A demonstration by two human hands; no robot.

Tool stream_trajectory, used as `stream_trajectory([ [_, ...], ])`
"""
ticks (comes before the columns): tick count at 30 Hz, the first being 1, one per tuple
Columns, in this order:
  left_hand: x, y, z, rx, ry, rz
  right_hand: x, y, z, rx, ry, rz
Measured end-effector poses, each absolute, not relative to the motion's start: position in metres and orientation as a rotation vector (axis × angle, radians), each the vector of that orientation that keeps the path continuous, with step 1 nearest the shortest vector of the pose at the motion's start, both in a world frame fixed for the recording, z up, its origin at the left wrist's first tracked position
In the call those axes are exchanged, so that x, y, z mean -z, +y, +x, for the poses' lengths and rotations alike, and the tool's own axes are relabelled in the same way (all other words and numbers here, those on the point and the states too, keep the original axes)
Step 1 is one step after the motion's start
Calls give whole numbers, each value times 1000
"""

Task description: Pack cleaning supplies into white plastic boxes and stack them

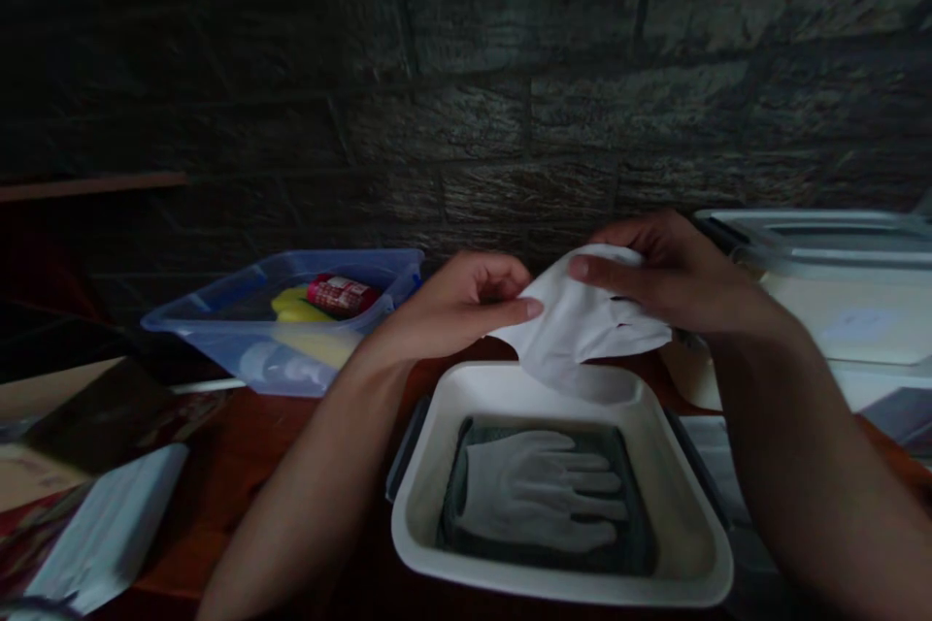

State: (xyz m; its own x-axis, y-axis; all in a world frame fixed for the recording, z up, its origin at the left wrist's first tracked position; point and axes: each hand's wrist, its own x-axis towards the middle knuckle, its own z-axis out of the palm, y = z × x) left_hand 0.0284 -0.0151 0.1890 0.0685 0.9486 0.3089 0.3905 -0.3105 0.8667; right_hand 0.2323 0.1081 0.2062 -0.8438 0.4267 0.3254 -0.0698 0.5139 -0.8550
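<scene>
In the head view, the left hand (484,296) and right hand (666,277) are pinching a white fabric piece (564,315) above the far side of a white tub (408,529), where a white glove (535,485) is lying flat. The fabric is draping limply, probably being light, soft and unbreakable; its edges are likely offering the surest hold.

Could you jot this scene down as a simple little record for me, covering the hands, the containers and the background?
Left hand: pinching a limp white fabric piece, possibly a glove
Right hand: holding the same fabric
Nearest container: open, off-white, rounded-corner rectangular box
Inside it: white fabric glove, flat on dark greenish cloth, fingers pointing right
Left container: translucent blue plastic bin with a red patterned cylinder and something yellow
Background: dark stone-block wall
</scene>
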Motion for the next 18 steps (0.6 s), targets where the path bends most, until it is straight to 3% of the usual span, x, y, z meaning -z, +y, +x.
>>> stream_trajectory([
  [4,-190,-14,16,-1354,1312,1678,-207,125,244,-1255,-2046,-409],
  [8,-188,-9,18,-1605,1264,1571,-211,134,251,-1294,-2320,-257],
  [13,-187,-16,41,-1468,1315,1627,-201,111,233,-1342,-2410,32],
  [18,-192,-24,41,-1541,1222,1594,-191,108,222,-1296,-2314,18],
])
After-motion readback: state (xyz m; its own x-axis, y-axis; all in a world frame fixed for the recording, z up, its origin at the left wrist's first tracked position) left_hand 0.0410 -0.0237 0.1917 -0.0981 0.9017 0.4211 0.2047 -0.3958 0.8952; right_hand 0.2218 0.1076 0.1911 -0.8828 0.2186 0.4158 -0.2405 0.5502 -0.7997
